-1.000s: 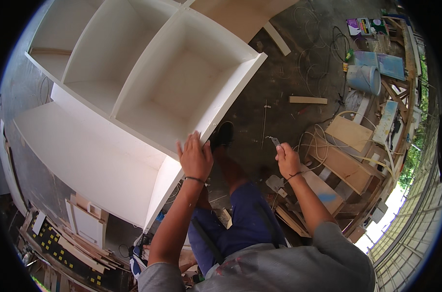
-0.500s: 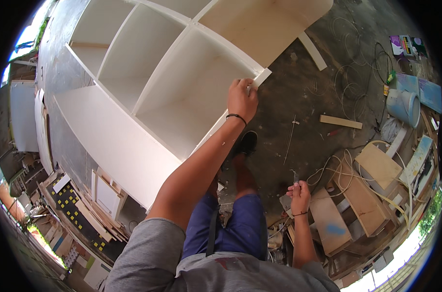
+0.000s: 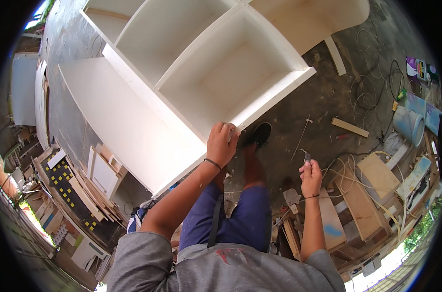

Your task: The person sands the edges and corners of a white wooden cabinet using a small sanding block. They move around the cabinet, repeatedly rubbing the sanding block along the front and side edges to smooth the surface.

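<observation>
A large white shelf cabinet (image 3: 148,112) with open compartments lies on the concrete floor in front of me. My left hand (image 3: 222,142) rests on its front edge near the corner of the nearest compartment, fingers curled over the board. My right hand (image 3: 311,176) is held apart to the right, above the floor, closed around a small metal tool (image 3: 306,156) whose tip sticks up from the fist. One dark shoe (image 3: 257,134) stands right beside the cabinet's edge.
Wood offcuts (image 3: 350,127) and boards (image 3: 376,175) lie on the floor to the right among looped cables (image 3: 364,92). A blue-grey bucket (image 3: 409,124) stands at far right. Stacked panels and scraps (image 3: 84,190) pile up at the lower left.
My view has shifted over the cabinet. My left hand slid back along the cabinet edge to the near compartment's corner. My right hand, still holding the tool, came up again after dropping lower.
</observation>
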Demonstrator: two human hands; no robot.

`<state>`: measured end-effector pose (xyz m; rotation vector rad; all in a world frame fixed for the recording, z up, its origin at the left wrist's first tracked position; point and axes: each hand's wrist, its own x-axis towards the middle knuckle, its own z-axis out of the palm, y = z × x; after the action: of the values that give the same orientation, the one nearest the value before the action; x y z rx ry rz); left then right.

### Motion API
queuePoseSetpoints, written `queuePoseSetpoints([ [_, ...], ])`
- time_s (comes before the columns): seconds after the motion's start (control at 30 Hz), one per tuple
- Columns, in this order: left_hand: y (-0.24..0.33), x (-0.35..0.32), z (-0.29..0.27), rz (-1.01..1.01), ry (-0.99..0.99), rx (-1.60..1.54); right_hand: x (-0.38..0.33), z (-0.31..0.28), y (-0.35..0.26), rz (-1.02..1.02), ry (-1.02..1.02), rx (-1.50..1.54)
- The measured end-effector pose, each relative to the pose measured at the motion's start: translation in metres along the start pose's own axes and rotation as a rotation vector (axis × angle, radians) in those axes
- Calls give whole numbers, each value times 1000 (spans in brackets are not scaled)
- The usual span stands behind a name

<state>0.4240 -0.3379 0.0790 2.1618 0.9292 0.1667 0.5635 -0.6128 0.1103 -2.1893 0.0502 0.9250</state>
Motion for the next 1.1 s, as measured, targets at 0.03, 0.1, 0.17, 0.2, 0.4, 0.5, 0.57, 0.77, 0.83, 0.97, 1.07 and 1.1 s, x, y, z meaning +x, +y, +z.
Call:
queuePoseSetpoints([
  [0.03,-9,-10,-6,-6,-12,-5,-1,9,-6,-4,-10,-8],
  [0.1,-27,-30,-23,-16,-37,-20,-4,30,-22,-28,-28,-50],
  [0.17,-48,-48,-44,-33,-63,-38,-4,50,-45,-127,-49,-140],
  [0.2,-62,-56,-59,-42,-72,-47,-1,59,-60,-259,-35,-239],
  [0.4,-243,-77,-138,-436,559,272,22,117,-142,-747,-82,-802],
  [0.5,-267,-35,-163,-558,608,140,11,162,-149,-794,-159,-967],
  [0.57,-252,24,-164,-602,645,-136,1,184,-135,-785,-201,-1079],
  [0.77,-173,161,-120,-889,557,-289,26,172,-161,-706,-201,-1333],
  [0.83,-155,168,-116,-976,541,-184,66,139,-173,-717,-112,-1390],
  [0.97,-150,167,-112,-1005,529,-147,148,71,-211,-517,72,-1548],
  [1.07,-136,171,-111,-1011,499,-181,223,-22,-219,-405,338,-1561],
  [1.1,-135,170,-111,-1032,490,-208,223,-18,-222,-416,334,-1532],
])
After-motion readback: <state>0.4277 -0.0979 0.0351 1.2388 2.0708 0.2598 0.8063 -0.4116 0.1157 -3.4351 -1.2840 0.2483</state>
